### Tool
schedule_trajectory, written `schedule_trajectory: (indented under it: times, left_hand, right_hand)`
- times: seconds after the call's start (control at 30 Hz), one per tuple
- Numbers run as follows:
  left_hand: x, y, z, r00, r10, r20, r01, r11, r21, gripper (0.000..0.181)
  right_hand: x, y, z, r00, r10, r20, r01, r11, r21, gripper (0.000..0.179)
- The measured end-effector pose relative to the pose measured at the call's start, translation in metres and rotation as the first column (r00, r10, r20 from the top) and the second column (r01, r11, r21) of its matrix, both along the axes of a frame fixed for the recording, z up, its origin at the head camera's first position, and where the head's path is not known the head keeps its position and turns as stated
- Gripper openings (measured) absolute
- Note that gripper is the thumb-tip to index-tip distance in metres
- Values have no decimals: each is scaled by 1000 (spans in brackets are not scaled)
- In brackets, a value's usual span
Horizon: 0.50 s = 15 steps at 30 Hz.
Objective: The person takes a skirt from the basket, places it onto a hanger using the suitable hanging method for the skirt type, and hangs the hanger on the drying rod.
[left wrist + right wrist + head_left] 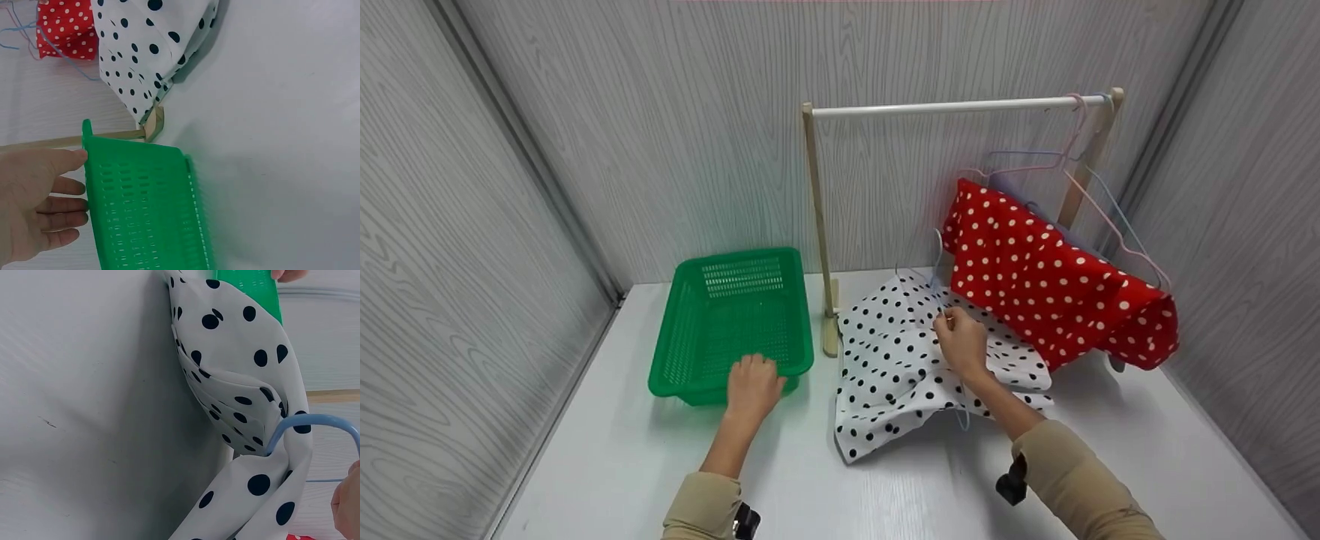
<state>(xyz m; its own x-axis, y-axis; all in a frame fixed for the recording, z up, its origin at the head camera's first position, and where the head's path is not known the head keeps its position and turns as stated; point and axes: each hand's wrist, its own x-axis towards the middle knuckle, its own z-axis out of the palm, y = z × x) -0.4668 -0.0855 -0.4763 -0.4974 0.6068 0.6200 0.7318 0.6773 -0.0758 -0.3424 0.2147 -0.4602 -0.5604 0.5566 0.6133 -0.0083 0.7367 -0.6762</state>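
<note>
A white cloth with black dots (877, 367) lies draped and folded over a light-blue clothes hanger (937, 259). My right hand (962, 341) pinches the hanger above the cloth; its curved blue end (315, 419) sticks out of the folds in the right wrist view. My left hand (754, 386) is at the near rim of a green plastic basket (661, 352). In the left wrist view its thumb and fingertips touch or nearly touch the basket edge, the fingers loosely extended.
A small rack with a white rail (930, 109) and wooden posts (816, 202) stands at the back. At its right end a red cloth with white dots (1035, 270) hangs on a pink hanger (1102, 214), in front of a purple cloth (1011, 189). Panelled walls enclose the white table (840, 510).
</note>
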Motion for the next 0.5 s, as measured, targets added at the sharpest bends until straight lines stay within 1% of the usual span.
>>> schedule_trajectory:
  times: [0.13,0.2,0.3,0.5]
  left_hand:
    - [8,-2,-7,999,36,26,-36,999,12,29]
    - [12,-2,-8,998,51,39,-51,999,10,28]
    - [17,-1,-11,997,56,44,-57,998,9,28]
    - [29,1,-17,996,67,61,-69,997,22,28]
  right_hand:
    - [5,2,5,999,44,17,-44,999,0,13]
    - [7,2,10,997,72,15,-73,997,8,15]
    - [12,3,21,993,115,7,-115,993,2,17]
    - [20,6,44,983,167,-71,-172,983,-59,18]
